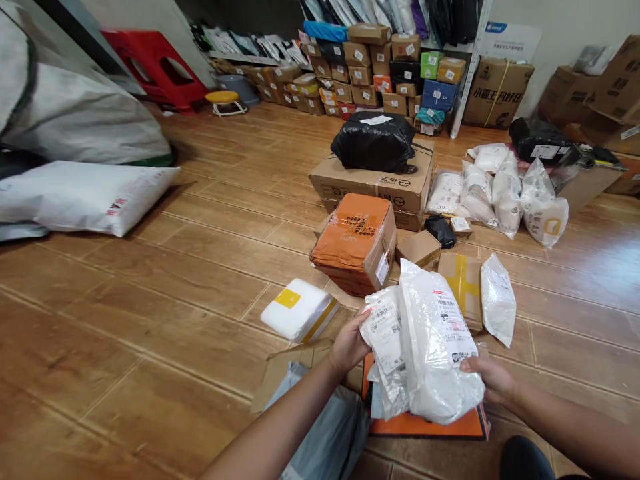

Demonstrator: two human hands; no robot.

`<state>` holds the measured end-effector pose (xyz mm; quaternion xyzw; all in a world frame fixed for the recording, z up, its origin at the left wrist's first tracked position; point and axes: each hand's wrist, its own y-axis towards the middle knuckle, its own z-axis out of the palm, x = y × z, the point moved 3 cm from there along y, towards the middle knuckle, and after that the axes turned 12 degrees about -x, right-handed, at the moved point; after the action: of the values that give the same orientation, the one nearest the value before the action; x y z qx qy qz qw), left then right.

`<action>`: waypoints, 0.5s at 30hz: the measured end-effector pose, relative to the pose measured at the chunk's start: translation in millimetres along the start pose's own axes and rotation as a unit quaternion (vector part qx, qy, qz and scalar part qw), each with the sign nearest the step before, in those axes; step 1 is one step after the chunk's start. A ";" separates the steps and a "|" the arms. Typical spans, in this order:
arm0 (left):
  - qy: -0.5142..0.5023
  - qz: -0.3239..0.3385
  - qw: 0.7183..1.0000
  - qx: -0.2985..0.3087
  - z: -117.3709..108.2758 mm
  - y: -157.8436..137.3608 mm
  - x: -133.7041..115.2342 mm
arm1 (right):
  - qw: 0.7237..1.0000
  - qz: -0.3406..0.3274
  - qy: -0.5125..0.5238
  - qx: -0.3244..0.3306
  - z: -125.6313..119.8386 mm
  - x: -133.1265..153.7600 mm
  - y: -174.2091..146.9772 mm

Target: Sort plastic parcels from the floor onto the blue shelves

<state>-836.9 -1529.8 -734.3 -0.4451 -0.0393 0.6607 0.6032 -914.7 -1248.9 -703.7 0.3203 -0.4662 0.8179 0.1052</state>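
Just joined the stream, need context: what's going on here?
A person is holding two labeled parcels over the floor: the left hand grips the smaller packet at its edge, the right hand holds the larger white parcel near its lower corner. Both labels face up. An orange box stands just beyond, and behind it a black package sits on a carton. A white parcel with yellow tape lies to the left.
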 end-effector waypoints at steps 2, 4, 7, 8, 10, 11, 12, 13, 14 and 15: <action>-0.032 -0.042 0.998 0.019 -12.7 6.3 0.5 | 1.000 0.000 0.004 -0.026 7.3 3.9 -4.8; -0.037 -0.067 0.997 0.015 -20.7 11.0 -0.7 | 0.999 0.010 -0.001 -0.031 15.8 5.2 -8.3; -0.021 -0.038 0.998 -0.044 -23.2 12.4 -7.8 | 0.999 0.015 -0.013 -0.028 24.5 3.2 -9.4; -0.014 -0.011 0.997 -0.069 -22.4 10.9 -11.1 | 0.999 0.013 -0.015 -0.032 25.4 2.1 -8.9; -0.007 0.044 0.993 -0.111 -19.9 5.4 -15.5 | 0.999 0.008 -0.018 -0.038 25.4 0.2 -7.3; -0.007 0.063 0.990 -0.123 -18.4 2.1 -15.5 | 0.999 0.004 -0.017 -0.039 24.9 -0.4 -6.5; -0.008 0.071 0.989 -0.127 -16.7 -1.1 -13.3 | 0.999 -0.002 -0.015 -0.039 24.7 -0.6 -5.6; -0.006 0.070 0.989 -0.126 -14.9 -3.8 -9.1 | 0.999 -0.009 -0.013 -0.035 24.9 -0.5 -4.6; 0.001 0.067 0.990 -0.122 -12.8 -5.8 -3.3 | 1.000 -0.013 -0.011 -0.027 26.2 -0.5 -3.3; 0.012 0.063 0.991 -0.116 -10.5 -7.1 3.6 | 1.000 -0.012 -0.009 -0.014 28.6 -0.9 -1.5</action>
<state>-824.3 -1529.9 -738.4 -0.5212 -0.0804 0.6832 0.5050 -901.2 -1271.7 -692.9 0.3316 -0.4750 0.8069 0.1155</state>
